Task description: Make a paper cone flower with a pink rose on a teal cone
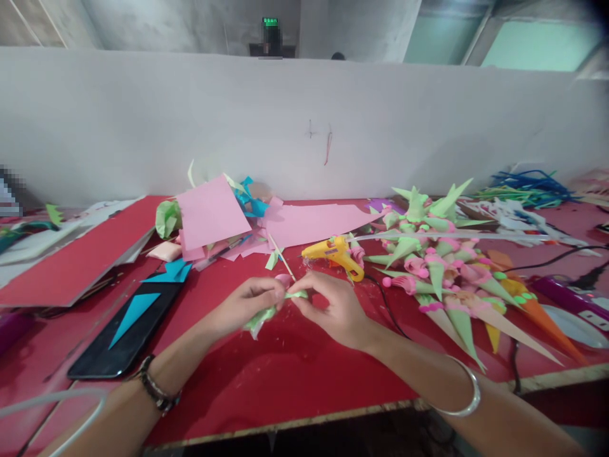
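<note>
In the lower middle of the frame, the left grip [250, 306] pinches a light-green paper piece [261, 319]. The right grip [335, 309] meets its upper edge; whether thumb and forefinger close there, I cannot tell. Good handling likely means a steady left thumb and light right-hand pressure (thin paper creases easily). Fingers hide much of the piece and part of the pink scrap [283, 279] behind. Whether the slim stick [282, 257], ending at the right fingertips, is held stays unclear.
</note>
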{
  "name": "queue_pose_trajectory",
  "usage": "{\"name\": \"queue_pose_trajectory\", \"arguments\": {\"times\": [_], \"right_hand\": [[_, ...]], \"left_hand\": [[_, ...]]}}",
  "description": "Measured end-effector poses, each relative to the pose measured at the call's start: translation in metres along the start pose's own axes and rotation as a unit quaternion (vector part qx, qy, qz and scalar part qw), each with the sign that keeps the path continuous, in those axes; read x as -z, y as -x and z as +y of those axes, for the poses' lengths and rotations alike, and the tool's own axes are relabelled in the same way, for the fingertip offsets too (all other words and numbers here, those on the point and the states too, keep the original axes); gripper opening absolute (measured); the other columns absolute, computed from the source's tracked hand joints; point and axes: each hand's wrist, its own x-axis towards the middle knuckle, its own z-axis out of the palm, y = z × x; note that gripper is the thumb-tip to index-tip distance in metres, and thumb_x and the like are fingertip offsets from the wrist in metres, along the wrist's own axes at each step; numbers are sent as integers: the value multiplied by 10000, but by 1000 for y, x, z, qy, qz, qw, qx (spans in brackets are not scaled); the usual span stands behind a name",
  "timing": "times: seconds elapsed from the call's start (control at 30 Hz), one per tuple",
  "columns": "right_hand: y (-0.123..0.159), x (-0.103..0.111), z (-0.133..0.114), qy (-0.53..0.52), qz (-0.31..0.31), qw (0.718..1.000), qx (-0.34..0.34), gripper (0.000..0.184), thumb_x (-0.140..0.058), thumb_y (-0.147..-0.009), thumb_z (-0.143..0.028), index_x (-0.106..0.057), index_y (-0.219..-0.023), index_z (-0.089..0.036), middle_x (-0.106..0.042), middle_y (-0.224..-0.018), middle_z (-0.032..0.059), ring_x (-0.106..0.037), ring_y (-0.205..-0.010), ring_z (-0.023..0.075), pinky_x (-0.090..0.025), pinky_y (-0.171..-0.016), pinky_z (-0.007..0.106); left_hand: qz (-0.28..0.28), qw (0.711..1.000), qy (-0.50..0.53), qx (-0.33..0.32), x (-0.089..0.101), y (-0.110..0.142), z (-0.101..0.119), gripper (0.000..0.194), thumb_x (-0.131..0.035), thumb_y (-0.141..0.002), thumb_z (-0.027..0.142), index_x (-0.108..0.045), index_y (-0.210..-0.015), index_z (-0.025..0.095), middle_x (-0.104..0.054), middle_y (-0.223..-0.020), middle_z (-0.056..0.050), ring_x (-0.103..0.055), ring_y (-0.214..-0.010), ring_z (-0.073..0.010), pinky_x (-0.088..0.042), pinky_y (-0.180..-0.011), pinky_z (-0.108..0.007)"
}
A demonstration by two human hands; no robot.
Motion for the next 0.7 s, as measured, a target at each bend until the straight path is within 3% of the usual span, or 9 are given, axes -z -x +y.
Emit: {"name": "queue_pose_trajectory", "arguments": {"times": [0.17, 0.23, 0.3, 0.4, 0.47, 0.53, 0.63, 0.7], "right_hand": [[0, 0, 5, -59, 50, 995, -59, 75, -463, -810, -208, -533, -836, -194, -594, -801, 21, -570, -705, 109, -465, -626, 231], [-1, 0, 7, -85, 64, 992, -70, 134, -443, -822, -204, -543, -910, -204, -588, -842, 29, -573, -720, 108, -478, -650, 242], [-2, 0, 9, -99, 53, 991, -72, 201, -425, -831, -197, -556, -983, -217, -586, -873, 36, -573, -740, 108, -485, -679, 255], [-3, -1, 9, -104, 7, 991, -88, 200, -473, -808, -214, -593, -969, -213, -598, -869, 44, -573, -763, 121, -493, -672, 261], [-3, -2, 9, -108, -1, 989, -104, 173, -531, -770, -221, -607, -923, -199, -605, -880, 48, -576, -788, 132, -495, -677, 263], [-2, -2, 8, -122, -7, 985, -122, 149, -553, -752, -228, -606, -883, -183, -611, -824, 35, -593, -704, 116, -495, -637, 247], [0, -1, 5, -143, -45, 976, -156, 155, -490, -798, -275, -591, -785, -157, -560, -591, -27, -506, -402, 48, -428, -443, 183], [0, 1, 4, -113, -49, 980, -156, 257, -448, -822, -301, -567, -651, -150, -474, -453, -57, -428, -341, 34, -349, -382, 165]], "left_hand": [[184, 978, 74, -70, 25, -4, 1, 329, -388, -802, 368, -356, -538, 175, -276, -427, 68, -301, -402, -63, -336, -477, -193], [259, 964, -43, -37, 43, -5, -2, 321, -339, -824, 386, -400, -586, 179, -337, -425, 58, -321, -378, -71, -303, -444, -198], [259, 932, -251, 37, 60, -6, -7, 365, -324, -826, 416, -454, -585, 175, -396, -403, 31, -401, -386, -104, -291, -439, -217], [208, 850, -481, 50, 73, -5, -18, 292, -357, -813, 374, -539, -699, 176, -534, -544, -14, -504, -513, -154, -309, -496, -241], [165, 838, -517, 51, 74, -6, -25, 251, -336, -816, 318, -544, -850, 182, -581, -639, -25, -536, -579, -166, -333, -528, -245], [137, 844, -516, 53, 74, -6, -30, 251, -338, -802, 264, -514, -958, 177, -594, -672, -25, -550, -609, -164, -359, -555, -243], [127, 837, -530, 41, 75, -7, -33, 258, -365, -745, 190, -517, -951, 164, -592, -769, -46, -554, -717, -178, -390, -629, -260], [126, 831, -542, 19, 77, -8, -33, 232, -389, -708, 162, -547, -879, 161, -576, -857, -64, -532, -823, -197, -392, -706, -282]]}}
